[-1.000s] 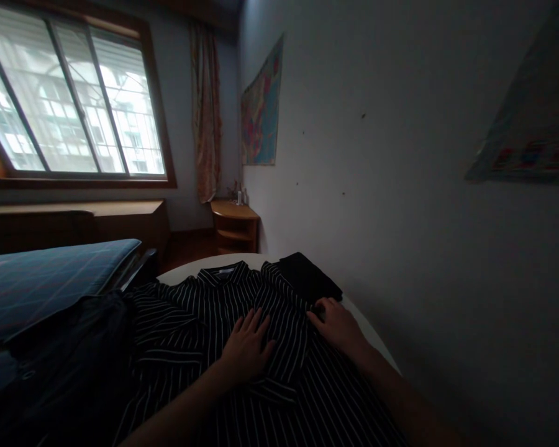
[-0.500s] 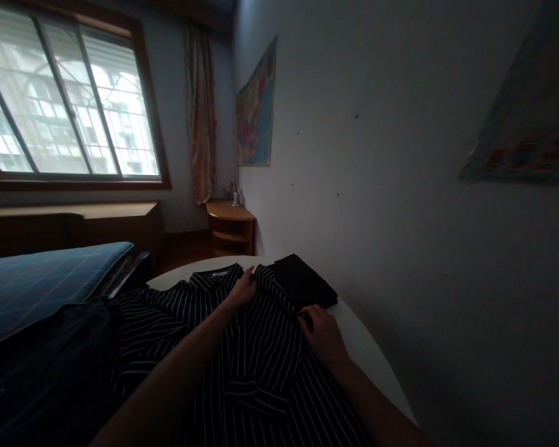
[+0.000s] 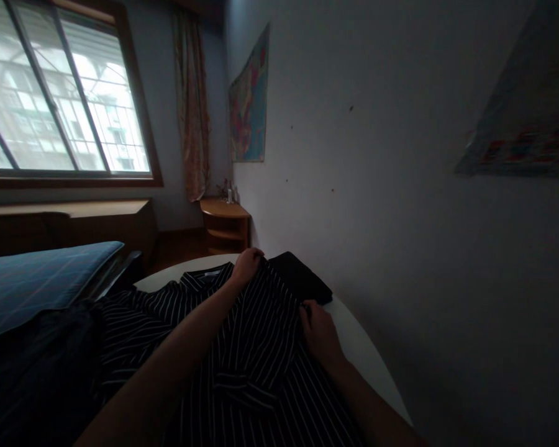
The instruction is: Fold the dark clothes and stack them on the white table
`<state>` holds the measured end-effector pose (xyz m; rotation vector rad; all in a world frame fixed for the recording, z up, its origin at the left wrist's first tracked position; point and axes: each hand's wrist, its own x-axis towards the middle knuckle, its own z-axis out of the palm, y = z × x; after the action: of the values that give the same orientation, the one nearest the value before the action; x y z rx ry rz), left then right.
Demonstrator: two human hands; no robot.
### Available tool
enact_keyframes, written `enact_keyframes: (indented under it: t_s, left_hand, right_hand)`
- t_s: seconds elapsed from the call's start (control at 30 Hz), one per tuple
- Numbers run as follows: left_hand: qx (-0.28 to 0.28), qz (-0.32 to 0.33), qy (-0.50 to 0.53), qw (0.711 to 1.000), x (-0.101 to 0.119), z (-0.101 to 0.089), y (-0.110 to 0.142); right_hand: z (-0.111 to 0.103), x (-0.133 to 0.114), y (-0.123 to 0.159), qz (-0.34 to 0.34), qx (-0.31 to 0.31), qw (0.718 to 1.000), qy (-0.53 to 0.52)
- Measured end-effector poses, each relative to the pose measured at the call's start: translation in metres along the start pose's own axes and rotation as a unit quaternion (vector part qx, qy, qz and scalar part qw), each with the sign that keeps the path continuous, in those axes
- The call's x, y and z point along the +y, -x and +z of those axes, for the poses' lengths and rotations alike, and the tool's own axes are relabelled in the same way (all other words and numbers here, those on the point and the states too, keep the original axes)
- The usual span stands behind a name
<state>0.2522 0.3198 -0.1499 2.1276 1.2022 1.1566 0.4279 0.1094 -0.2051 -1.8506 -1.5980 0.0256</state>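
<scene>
Dim daylight comes through a barred window [image 3: 60, 105] at the left of a bedroom, above a long wooden ledge [image 3: 65, 217]. Below it, a blue plaid bed cover [image 3: 37, 279] stretches toward the viewer. A patterned curtain [image 3: 192, 105] hangs beside the window, and a small wooden corner shelf [image 3: 224, 223] stands under a colourful wall map [image 3: 248, 105].

Nearer, a round white table [image 3: 368, 366] carries a dark shirt with thin white stripes [image 3: 256, 347], spread out flat with its collar pointing away. The left hand [image 3: 246, 266] reaches across the shirt to its far edge near the collar, fingers curled and pinching the striped cloth. Just right of it lies a folded black garment [image 3: 298, 278], touching the shirt's edge. The right hand [image 3: 317, 329] rests at the shirt's right side, close to that black garment, fingers bent around the cloth's edge. A second poster [image 3: 522, 130] hangs on the grey wall at the far right.
</scene>
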Motion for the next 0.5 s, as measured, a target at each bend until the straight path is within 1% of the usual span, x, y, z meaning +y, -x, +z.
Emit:
enact_keyframes:
  t_s: [0.13,0.23,0.37,0.5]
  left_hand:
    - [-0.008,-0.003,0.008,1.000,0.014,0.008,-0.008]
    - [-0.026,-0.027,0.026,0.999,0.020,0.016,-0.008]
    - [-0.052,-0.082,0.063,0.993,0.022,0.023,-0.007]
    - [-0.063,-0.153,0.113,0.980,0.022,0.020,-0.005]
  right_hand:
    - [0.000,0.002,0.001,0.045,0.000,0.997,-0.066]
    - [0.000,0.003,0.004,0.048,-0.003,0.993,-0.111]
    - [-0.003,-0.001,0.008,0.031,-0.007,0.991,-0.132]
    - [-0.009,-0.008,0.006,0.011,-0.018,0.990,-0.136]
